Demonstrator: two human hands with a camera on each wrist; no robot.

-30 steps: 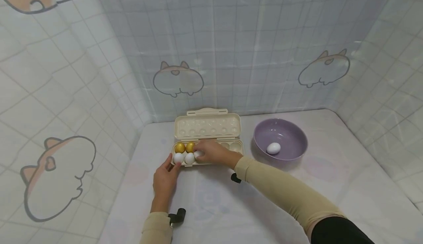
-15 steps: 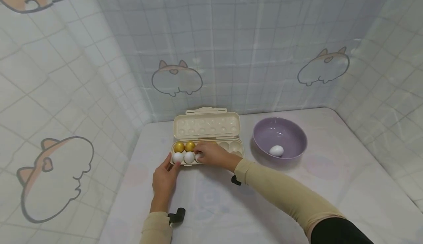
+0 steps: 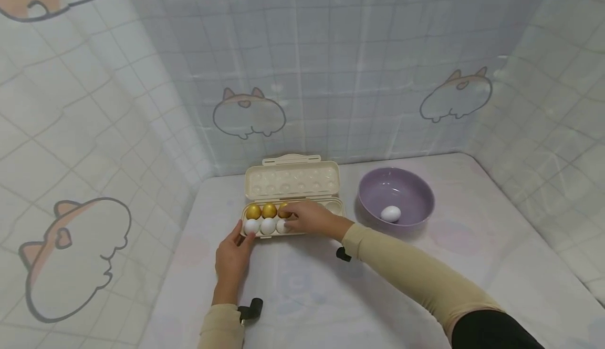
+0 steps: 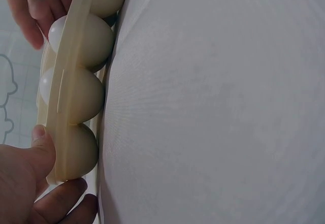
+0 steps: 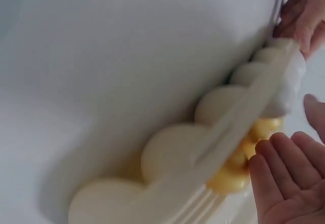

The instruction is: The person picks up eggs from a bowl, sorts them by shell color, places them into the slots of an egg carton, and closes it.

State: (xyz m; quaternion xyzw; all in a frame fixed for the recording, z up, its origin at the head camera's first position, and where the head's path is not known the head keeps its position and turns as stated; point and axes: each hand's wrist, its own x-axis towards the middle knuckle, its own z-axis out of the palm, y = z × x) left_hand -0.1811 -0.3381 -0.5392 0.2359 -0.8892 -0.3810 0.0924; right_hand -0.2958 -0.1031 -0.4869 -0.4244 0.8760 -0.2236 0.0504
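In the head view, a cream egg carton [image 3: 292,181] stands with its lid raised. Three golden eggs [image 3: 269,211] are in its back row, and three white eggs [image 3: 267,226] in front of them. My left hand [image 3: 231,259] grips the carton's left end, thumb on the front rim and fingers around the end. My right hand [image 3: 314,218] is over the middle of the carton, beside the third white egg and third golden egg. In the right wrist view its fingers [image 5: 284,168] are straight and the thumb stands apart, with nothing between them. The hand partly covers the carton's right half.
A purple bowl [image 3: 418,202] with one white egg [image 3: 390,214] inside stands right of the carton. A white cloth [image 3: 302,296] covers the table. Tiled-pattern sheets [image 3: 321,75] with cartoon animals hang behind and at both sides.
My right hand has loosened from the third white egg and shifted slightly right, bringing the third golden egg into view. The egg in the bowl has rolled a little. My left hand keeps its grip.
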